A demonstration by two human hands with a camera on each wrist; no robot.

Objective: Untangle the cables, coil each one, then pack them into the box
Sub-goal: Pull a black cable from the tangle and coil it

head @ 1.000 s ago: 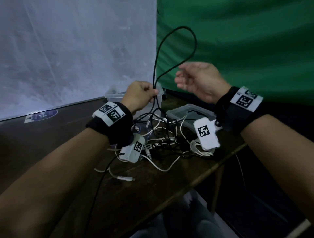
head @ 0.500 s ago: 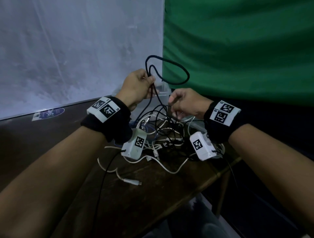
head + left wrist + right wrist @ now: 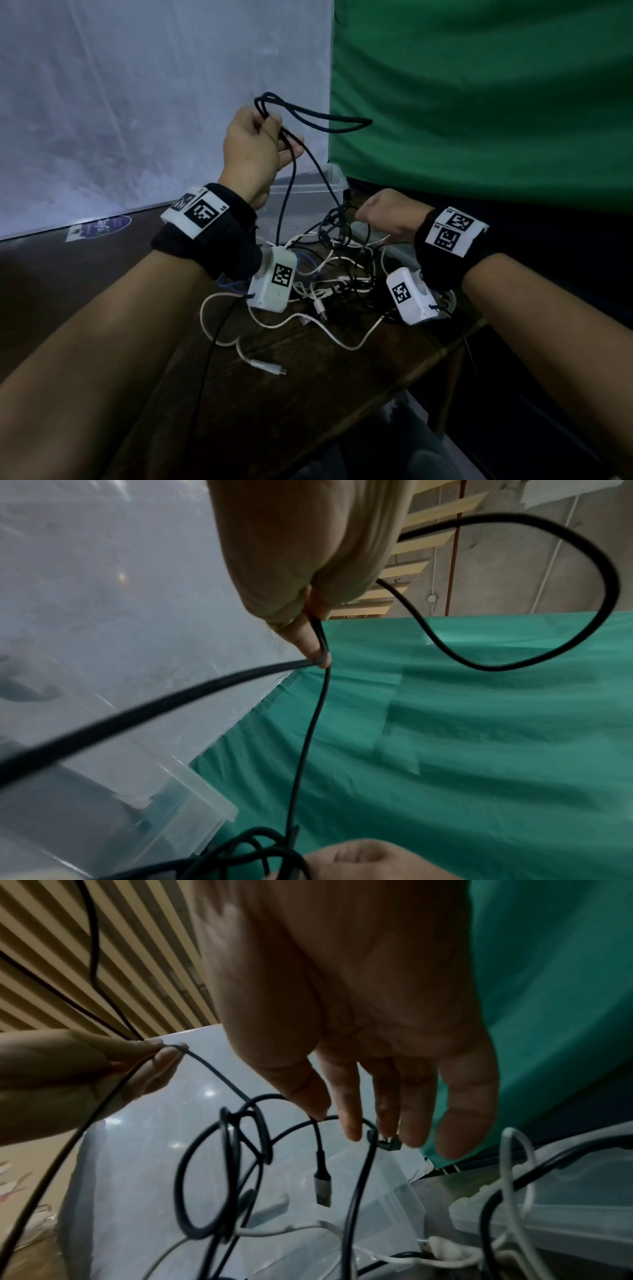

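You work at a dark wooden table (image 3: 281, 394) whose near edge runs off to your right; behind it hang a pale sheet (image 3: 137, 102) on the left and a green cloth (image 3: 479, 102) on the right. A round sticker (image 3: 102, 226) lies on the table far left.

Nearest you, a white cable (image 3: 274, 323) snakes out of the tangle, its plug pointing right. Behind it lies one tangle (image 3: 339, 270) of white and black leads, too knotted to count. One clear box (image 3: 308, 198) stands beyond it by the backdrop.

Your right hand (image 3: 390, 219) is low over the tangle, fingers (image 3: 349, 1110) loosely extended, thumb and forefinger pinching the black cable (image 3: 318, 120) near its dangling plug. Your left hand (image 3: 253, 144) is raised above the box, thumb and fingers pinching the same cable; a loop sticks out rightward from them.
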